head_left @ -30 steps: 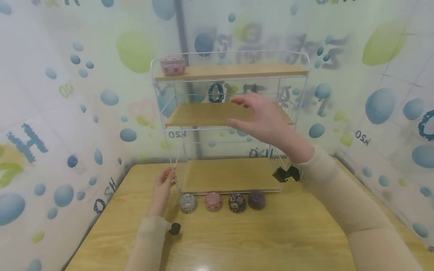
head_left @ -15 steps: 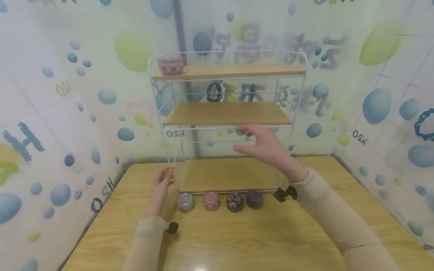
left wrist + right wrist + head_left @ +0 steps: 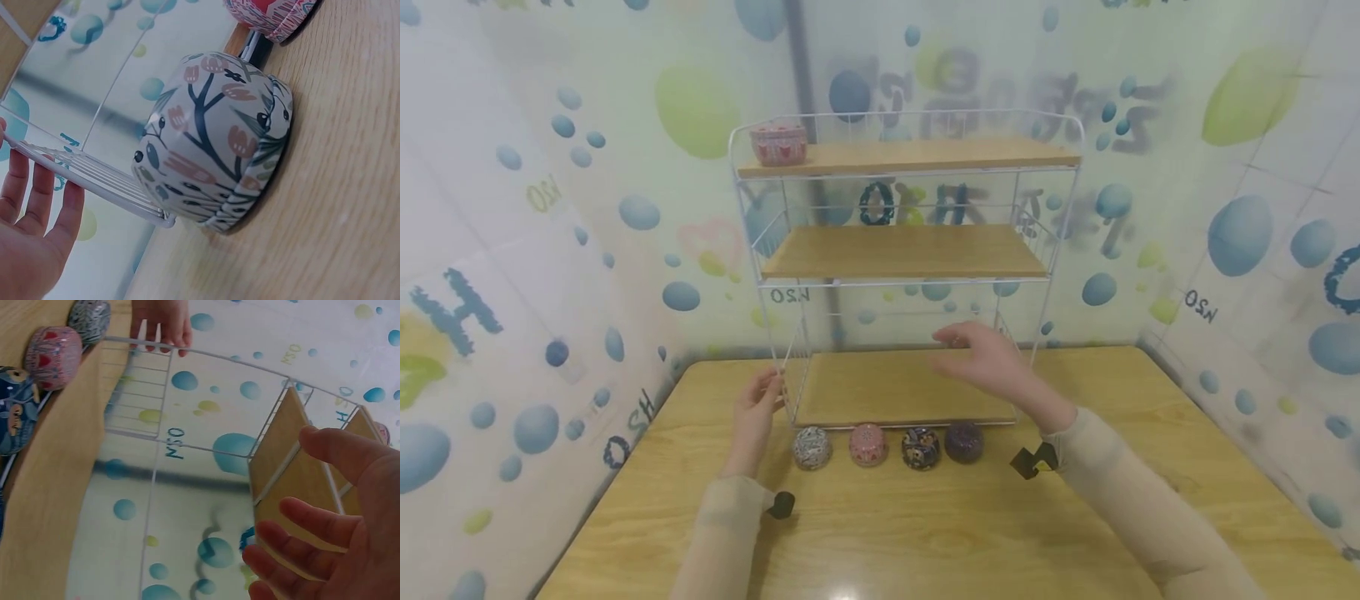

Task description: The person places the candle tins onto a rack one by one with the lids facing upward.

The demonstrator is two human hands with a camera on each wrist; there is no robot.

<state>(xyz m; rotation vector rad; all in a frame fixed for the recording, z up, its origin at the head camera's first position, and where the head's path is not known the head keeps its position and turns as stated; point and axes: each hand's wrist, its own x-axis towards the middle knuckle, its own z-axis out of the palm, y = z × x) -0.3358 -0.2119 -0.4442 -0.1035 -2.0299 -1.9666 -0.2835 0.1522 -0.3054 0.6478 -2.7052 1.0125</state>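
Observation:
A white wire shelf rack [image 3: 902,254] with three wooden boards stands on the table. My left hand [image 3: 756,412] holds its front left side low down; the left wrist view shows the fingers [image 3: 42,194] behind the white wire. Free of any object, my right hand [image 3: 985,362] hovers before the lower tier, thumb and fingers spread apart. Along the rack's front foot sit a whitish floral tin [image 3: 812,448], a pink tin [image 3: 868,444], a dark blue patterned tin [image 3: 921,448] and a purple tin [image 3: 964,442]. Another pink tin [image 3: 779,146] is at the top board's left end.
The wooden table [image 3: 895,533] reaches toward me in front of the tins. Behind the rack hangs a pale backdrop [image 3: 700,108] printed with blue and green spots. Black wrist mounts [image 3: 782,505] stick out from both sleeves.
My right hand has dropped from in front of the middle board to the lower tier, its fingers still parted. The left hand stays on the rack and the tins have not moved.

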